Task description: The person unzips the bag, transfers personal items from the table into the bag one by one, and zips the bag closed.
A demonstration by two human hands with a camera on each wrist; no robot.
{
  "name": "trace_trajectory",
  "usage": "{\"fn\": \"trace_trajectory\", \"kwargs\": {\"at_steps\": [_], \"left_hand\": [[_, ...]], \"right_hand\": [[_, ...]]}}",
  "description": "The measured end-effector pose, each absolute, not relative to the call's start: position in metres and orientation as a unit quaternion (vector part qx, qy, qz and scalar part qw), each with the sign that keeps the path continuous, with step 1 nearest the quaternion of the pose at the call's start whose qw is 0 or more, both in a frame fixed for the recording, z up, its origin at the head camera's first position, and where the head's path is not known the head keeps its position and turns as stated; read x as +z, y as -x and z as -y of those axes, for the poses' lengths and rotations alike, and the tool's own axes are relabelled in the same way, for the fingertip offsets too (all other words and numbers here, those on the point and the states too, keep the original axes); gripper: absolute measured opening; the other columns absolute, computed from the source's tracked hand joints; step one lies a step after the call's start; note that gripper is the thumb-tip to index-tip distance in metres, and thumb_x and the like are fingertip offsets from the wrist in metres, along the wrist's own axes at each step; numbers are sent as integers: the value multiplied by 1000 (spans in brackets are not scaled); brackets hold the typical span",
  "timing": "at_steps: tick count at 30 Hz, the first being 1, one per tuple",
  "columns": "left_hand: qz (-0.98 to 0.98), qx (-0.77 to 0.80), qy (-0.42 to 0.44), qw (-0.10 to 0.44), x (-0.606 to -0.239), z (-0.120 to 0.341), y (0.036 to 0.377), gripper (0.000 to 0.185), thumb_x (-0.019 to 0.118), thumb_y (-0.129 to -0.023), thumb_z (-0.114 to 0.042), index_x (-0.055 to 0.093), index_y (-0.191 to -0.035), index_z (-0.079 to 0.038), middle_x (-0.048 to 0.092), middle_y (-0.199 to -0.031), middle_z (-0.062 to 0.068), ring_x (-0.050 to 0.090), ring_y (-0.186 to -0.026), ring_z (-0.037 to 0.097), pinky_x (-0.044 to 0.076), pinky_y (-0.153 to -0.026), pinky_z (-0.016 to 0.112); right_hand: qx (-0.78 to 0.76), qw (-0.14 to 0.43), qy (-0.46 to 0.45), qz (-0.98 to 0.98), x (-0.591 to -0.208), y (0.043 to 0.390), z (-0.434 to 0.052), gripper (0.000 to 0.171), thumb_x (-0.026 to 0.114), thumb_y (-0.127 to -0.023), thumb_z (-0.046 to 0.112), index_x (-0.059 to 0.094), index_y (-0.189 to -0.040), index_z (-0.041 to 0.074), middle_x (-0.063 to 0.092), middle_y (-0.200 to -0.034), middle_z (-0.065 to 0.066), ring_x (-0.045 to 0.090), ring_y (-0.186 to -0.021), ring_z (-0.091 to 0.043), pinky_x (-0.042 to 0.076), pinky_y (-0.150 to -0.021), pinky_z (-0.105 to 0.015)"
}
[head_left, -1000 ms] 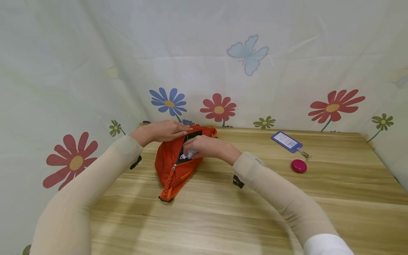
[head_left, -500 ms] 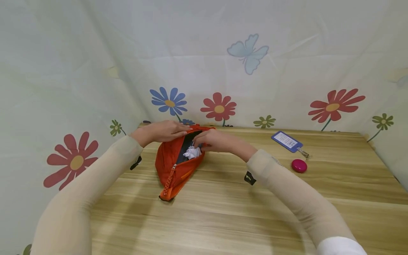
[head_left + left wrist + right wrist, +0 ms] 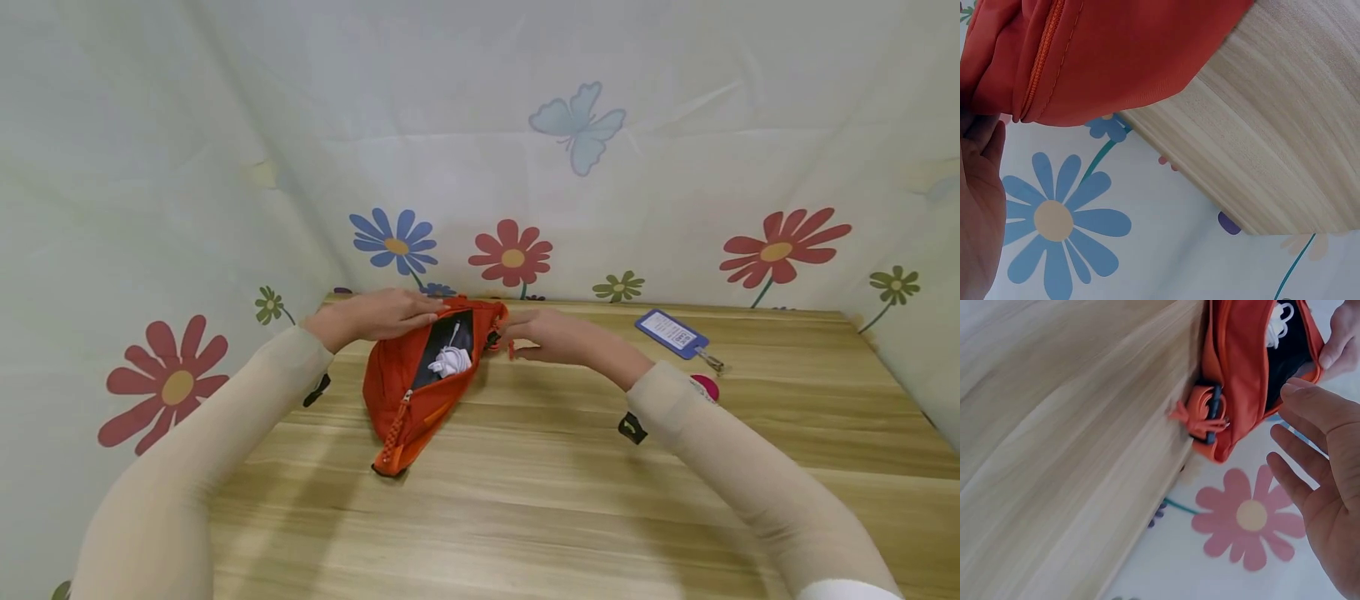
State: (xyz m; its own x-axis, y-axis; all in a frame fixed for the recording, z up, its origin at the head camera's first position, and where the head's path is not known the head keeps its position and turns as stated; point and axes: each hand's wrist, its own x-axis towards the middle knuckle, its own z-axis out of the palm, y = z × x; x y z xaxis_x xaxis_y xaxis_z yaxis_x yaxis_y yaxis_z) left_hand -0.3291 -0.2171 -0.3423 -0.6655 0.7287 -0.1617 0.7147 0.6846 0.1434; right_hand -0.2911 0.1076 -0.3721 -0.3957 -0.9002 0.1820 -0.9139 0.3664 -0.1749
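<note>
An orange waist bag (image 3: pixel 388 367) lies unzipped on the table in the head view. Inside its dark opening sits a bundled white charging cable (image 3: pixel 452 362), one plug end pointing up. My left hand (image 3: pixel 378 315) holds the far-left rim of the opening; in the right wrist view its thumb presses the rim from outside. Only part of this left hand (image 3: pixel 979 206) shows in the left wrist view, beside the bag's seam. To the right of the bag hovers my right hand (image 3: pixel 558 337), holding nothing. The right wrist view shows that hand's fingers (image 3: pixel 1300 453) spread and slightly bent.
A blue badge holder (image 3: pixel 671 332) with a metal clip lies at the right of the wooden table (image 3: pixel 525 508). Near it, a round magenta case (image 3: pixel 705 387) is partly covered by the right sleeve. A flower-printed curtain (image 3: pixel 450 150) stands behind the table edge.
My right hand has let go of the white cable, leaving it inside the bag, and has drawn back out to the right. The left hand stays on the rim.
</note>
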Motion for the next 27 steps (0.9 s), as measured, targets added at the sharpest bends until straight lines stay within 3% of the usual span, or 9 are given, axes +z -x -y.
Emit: {"fn": "trace_trajectory", "kwargs": {"at_steps": [12, 27], "left_hand": [[-909, 37, -402, 99, -345, 219, 331, 50, 46, -109, -36, 49, -152, -10, 51, -152, 10, 45, -143, 35, 36, -116, 52], [-905, 30, -412, 99, -347, 214, 333, 47, 47, -109, -30, 50, -151, -9, 51, -152, 9, 43, -144, 33, 34, -117, 50]], "right_hand": [[117, 36, -491, 862, -380, 276, -166, 26, 73, -94, 9, 71, -120, 5, 66, -130, -18, 61, -123, -35, 52, -100, -47], [114, 47, -397, 909, -410, 249, -272, 31, 76, -91, 8, 70, -121, 4, 69, -124, -15, 64, -115, -37, 53, -94, -54]]}}
